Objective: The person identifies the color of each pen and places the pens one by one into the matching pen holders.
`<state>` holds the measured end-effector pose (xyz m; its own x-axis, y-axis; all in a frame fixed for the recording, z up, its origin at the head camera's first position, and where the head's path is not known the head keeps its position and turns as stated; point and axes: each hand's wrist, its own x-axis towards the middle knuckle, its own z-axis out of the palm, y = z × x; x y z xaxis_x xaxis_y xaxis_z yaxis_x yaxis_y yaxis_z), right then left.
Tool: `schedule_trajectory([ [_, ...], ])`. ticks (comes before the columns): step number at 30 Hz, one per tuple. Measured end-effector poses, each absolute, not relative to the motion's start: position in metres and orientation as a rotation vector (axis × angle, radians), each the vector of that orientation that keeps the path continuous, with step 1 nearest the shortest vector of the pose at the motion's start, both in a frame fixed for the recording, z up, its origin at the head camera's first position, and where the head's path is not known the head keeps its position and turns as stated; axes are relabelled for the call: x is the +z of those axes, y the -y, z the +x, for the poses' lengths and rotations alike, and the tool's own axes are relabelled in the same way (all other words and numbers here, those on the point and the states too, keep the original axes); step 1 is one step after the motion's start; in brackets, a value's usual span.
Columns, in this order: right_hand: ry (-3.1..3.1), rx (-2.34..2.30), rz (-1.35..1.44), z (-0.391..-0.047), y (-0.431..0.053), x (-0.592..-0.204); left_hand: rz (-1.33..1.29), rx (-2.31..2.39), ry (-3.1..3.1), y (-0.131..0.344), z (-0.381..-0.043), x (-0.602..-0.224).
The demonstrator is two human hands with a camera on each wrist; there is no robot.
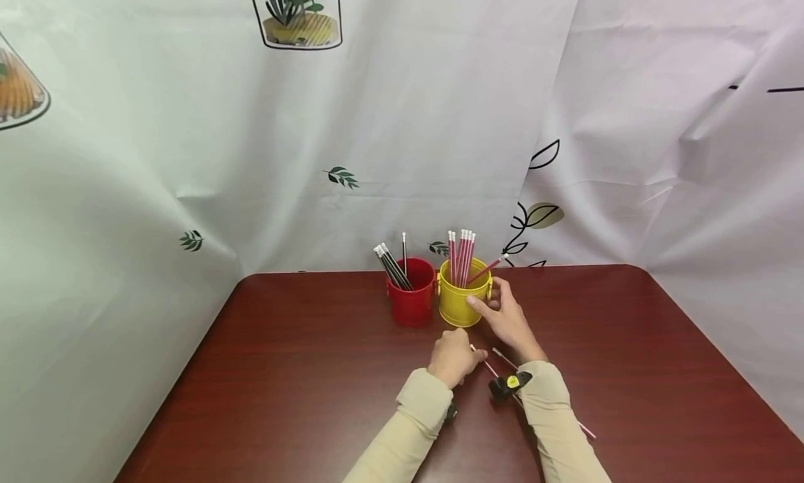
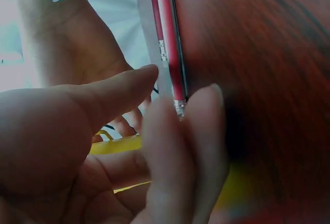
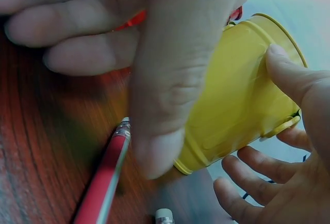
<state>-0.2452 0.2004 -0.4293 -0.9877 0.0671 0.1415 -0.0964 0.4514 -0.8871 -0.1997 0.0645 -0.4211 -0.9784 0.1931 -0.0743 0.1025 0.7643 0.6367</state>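
Observation:
My right hand (image 1: 511,324) holds the yellow bucket (image 1: 453,305) at its right side, thumb on the front wall and fingers by the handle ear. Several pink pencils (image 1: 463,259) with white erasers stand in that bucket, one leaning far right. In front of it, my left hand (image 1: 453,357) reaches over a pink pencil (image 3: 105,177) lying on the table. In the left wrist view, the pencil's eraser end lies by the fingertips, with the thumb spread apart from them. Beside it lies a second pink pencil (image 2: 157,18), partly hidden by the right forearm in the head view.
A red bucket (image 1: 411,307) with several black pencils (image 1: 392,266) stands just left of the yellow one. Both are near the back edge of the dark red-brown table (image 1: 283,371). White printed cloth (image 1: 427,120) hangs behind and at the sides.

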Motion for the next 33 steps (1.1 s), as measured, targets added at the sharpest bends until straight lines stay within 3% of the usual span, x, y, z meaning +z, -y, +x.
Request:
schedule_trajectory([
  [33,2.569,1.544,0.016,-0.245,-0.200,-0.428,0.032,1.117,-2.687,-0.042,-0.220,-0.424],
])
